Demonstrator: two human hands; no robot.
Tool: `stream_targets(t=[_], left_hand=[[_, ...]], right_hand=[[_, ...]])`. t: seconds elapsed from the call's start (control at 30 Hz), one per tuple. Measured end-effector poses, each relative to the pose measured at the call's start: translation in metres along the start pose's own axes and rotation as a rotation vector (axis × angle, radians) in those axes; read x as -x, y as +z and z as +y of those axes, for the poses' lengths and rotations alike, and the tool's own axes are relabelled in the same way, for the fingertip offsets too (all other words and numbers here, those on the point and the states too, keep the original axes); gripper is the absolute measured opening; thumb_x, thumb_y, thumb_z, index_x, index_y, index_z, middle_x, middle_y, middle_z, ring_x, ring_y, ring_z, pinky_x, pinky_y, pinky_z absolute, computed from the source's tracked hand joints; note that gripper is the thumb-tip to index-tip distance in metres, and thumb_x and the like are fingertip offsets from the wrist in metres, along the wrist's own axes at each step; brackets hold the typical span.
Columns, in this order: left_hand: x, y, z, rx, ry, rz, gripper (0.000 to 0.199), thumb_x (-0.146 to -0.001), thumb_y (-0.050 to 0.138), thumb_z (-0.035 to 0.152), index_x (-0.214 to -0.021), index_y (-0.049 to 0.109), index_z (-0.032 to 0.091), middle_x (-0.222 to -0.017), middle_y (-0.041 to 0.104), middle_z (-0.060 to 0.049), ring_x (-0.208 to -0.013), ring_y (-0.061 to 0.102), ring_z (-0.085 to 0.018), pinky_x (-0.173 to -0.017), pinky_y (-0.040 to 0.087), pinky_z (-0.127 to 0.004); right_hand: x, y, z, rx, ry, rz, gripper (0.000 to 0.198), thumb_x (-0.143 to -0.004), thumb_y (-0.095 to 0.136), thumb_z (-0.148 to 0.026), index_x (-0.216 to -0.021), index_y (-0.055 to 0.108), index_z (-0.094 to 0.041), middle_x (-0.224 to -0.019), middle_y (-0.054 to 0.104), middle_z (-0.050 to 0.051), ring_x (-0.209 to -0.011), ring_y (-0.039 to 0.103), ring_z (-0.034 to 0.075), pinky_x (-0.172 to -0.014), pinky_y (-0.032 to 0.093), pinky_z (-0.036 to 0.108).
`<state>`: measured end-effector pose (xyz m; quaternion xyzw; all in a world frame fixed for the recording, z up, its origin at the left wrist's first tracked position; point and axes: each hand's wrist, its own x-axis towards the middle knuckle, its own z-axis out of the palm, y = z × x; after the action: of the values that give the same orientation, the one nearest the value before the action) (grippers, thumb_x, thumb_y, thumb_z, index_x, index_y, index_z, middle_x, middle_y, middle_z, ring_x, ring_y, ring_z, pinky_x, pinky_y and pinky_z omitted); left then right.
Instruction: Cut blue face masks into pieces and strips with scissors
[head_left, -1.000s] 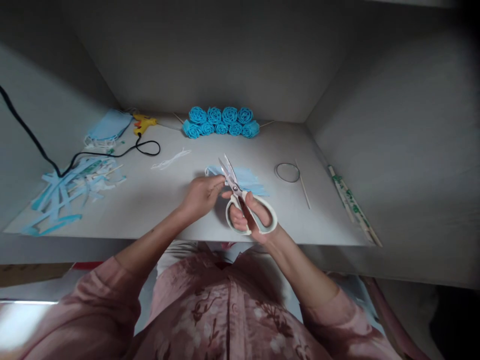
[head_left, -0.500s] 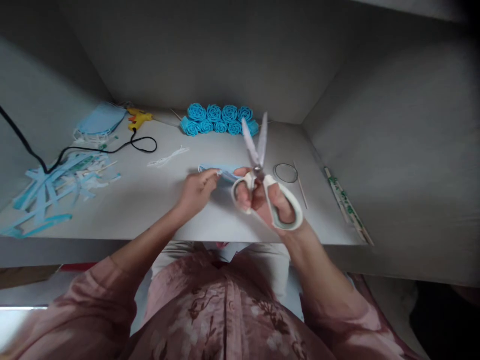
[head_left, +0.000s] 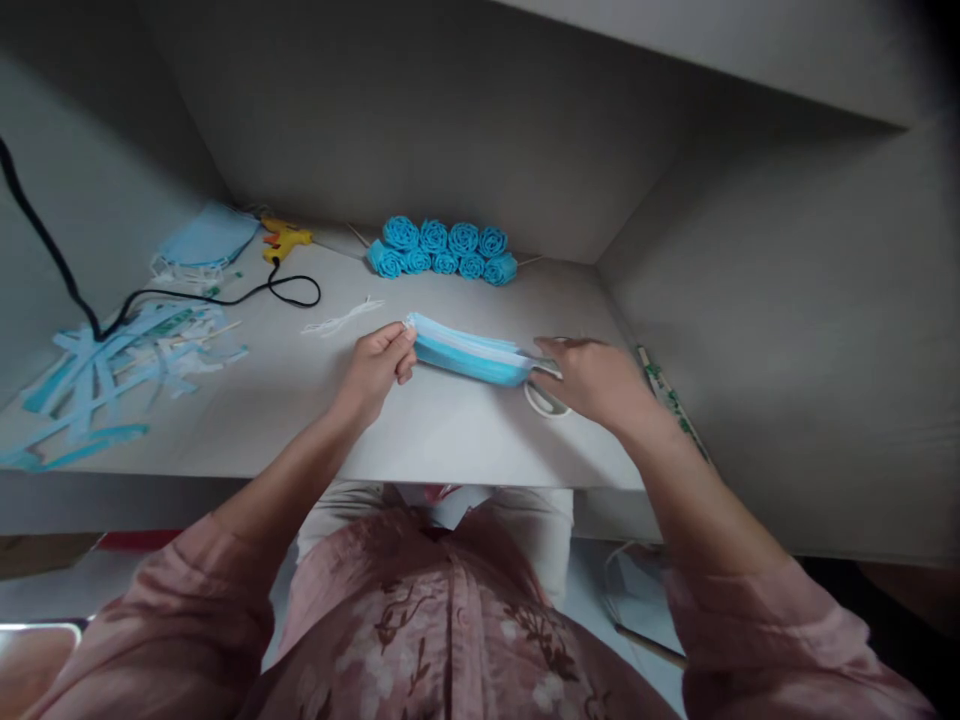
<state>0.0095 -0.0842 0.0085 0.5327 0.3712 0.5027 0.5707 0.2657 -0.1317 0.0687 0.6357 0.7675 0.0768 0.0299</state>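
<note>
A pleated blue face mask (head_left: 471,350) is held up over the front middle of the table. My left hand (head_left: 377,368) pinches its left end between thumb and fingers. Beyond the mask's right end, my right hand (head_left: 592,378) is low over the table, thumb and fingers apart. Under and beside those fingers are the scissors, with one white handle loop (head_left: 546,402) showing; their blades are hidden by the mask and hand. I see nothing clearly gripped in the right hand.
Blue fabric-like roses (head_left: 446,248) sit in rows at the back. Left are a yellow glue gun (head_left: 283,238) with black cord, stacked masks (head_left: 210,237), cut blue strips (head_left: 97,375) and white ear loops (head_left: 343,317). Green-patterned sticks (head_left: 667,393) lie along the right wall.
The scissors, raised on my right hand earlier, are now down on the table behind the mask's right end. My right hand has moved right and its fingers are out of the loops. The mask shows more fully.
</note>
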Motion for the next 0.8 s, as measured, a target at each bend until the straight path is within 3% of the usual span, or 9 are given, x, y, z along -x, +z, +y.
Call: stream_targets(t=[0.1,0.17,0.2,0.27,0.33,0.4,0.53,0.67,0.8], left_hand=[[0.005,0.004,0.005,-0.112,0.056,-0.023,0.032,-0.088,0.053,0.035,-0.064,0.04,0.019,-0.05,0.036,0.005,-0.048,0.033,-0.008,-0.048,0.028,-0.024],[0.01,0.005,0.01,-0.195,0.089,-0.058,0.03,-0.089,0.051,0.034,-0.064,0.044,0.018,-0.05,0.038,0.005,-0.048,0.034,-0.008,-0.049,0.028,-0.024],[0.014,0.003,0.012,-0.224,0.102,-0.073,0.027,-0.089,0.051,0.033,-0.068,0.048,0.017,-0.05,0.039,0.005,-0.048,0.034,-0.008,-0.049,0.028,-0.024],[0.021,-0.006,0.017,-0.243,0.117,-0.075,0.016,-0.089,0.052,0.031,-0.089,0.058,0.016,-0.051,0.04,0.006,-0.048,0.035,-0.008,-0.048,0.028,-0.023],[0.029,-0.021,0.019,-0.21,0.12,-0.029,0.034,-0.088,0.053,0.029,-0.12,0.054,0.017,-0.051,0.038,0.008,-0.047,0.035,-0.008,-0.048,0.027,-0.022],[0.036,-0.037,0.02,-0.16,0.107,0.021,0.046,-0.089,0.053,0.033,-0.133,0.048,0.017,-0.051,0.036,0.009,-0.045,0.033,-0.008,-0.047,0.026,-0.021],[0.043,-0.05,0.021,-0.087,0.019,0.001,0.052,-0.092,0.046,0.05,-0.129,0.054,0.014,-0.052,0.031,0.008,-0.044,0.029,-0.008,-0.044,0.021,-0.022],[0.039,-0.042,0.031,-0.17,-0.183,-0.201,0.056,-0.09,0.043,0.057,-0.117,0.062,0.012,-0.052,0.031,0.007,-0.043,0.029,-0.008,-0.043,0.023,-0.021],[0.032,-0.036,0.037,-0.268,-0.273,-0.361,0.038,-0.084,0.056,0.052,-0.097,0.066,0.017,-0.061,0.042,0.003,-0.05,0.038,-0.008,-0.046,0.03,-0.019]], right_hand=[[-0.016,-0.013,-0.029,-0.228,-0.243,0.195,0.072,-0.082,0.064,-0.049,-0.142,0.044,-0.015,-0.133,0.057,0.019,-0.119,0.054,0.033,-0.092,0.044,0.044],[-0.033,-0.01,-0.048,-0.396,-0.392,0.187,0.08,-0.078,0.068,-0.046,-0.146,0.037,-0.017,-0.133,0.058,0.015,-0.118,0.054,0.03,-0.093,0.043,0.041],[-0.042,-0.006,-0.054,-0.455,-0.412,0.147,0.074,-0.078,0.068,-0.042,-0.143,0.042,-0.018,-0.123,0.064,0.012,-0.111,0.059,0.028,-0.09,0.044,0.037],[-0.057,0.001,-0.058,-0.524,-0.363,0.06,0.041,-0.083,0.063,-0.035,-0.12,0.064,-0.017,-0.099,0.071,0.006,-0.092,0.064,0.022,-0.081,0.044,0.031],[-0.067,0.004,-0.052,-0.556,-0.304,0.07,0.024,-0.086,0.058,-0.033,-0.094,0.072,-0.016,-0.085,0.071,0.005,-0.081,0.063,0.02,-0.074,0.042,0.029],[-0.069,0.0,-0.041,-0.559,-0.356,0.176,0.022,-0.088,0.056,-0.032,-0.087,0.073,-0.018,-0.086,0.071,0.004,-0.083,0.063,0.019,-0.079,0.042,0.031],[-0.063,-0.02,-0.034,-0.433,-0.514,0.338,0.021,-0.091,0.052,-0.027,-0.09,0.074,-0.024,-0.09,0.073,0.002,-0.09,0.063,0.019,-0.103,0.033,0.042],[-0.059,-0.039,-0.044,-0.351,-0.584,0.381,0.031,-0.095,0.043,-0.027,-0.088,0.073,-0.028,-0.087,0.072,0.002,-0.085,0.062,0.019,-0.108,0.029,0.05],[-0.055,-0.052,-0.049,-0.371,-0.613,0.368,0.032,-0.097,0.041,-0.037,-0.088,0.071,-0.032,-0.085,0.07,0.0,-0.086,0.061,0.019,-0.112,0.026,0.052]])
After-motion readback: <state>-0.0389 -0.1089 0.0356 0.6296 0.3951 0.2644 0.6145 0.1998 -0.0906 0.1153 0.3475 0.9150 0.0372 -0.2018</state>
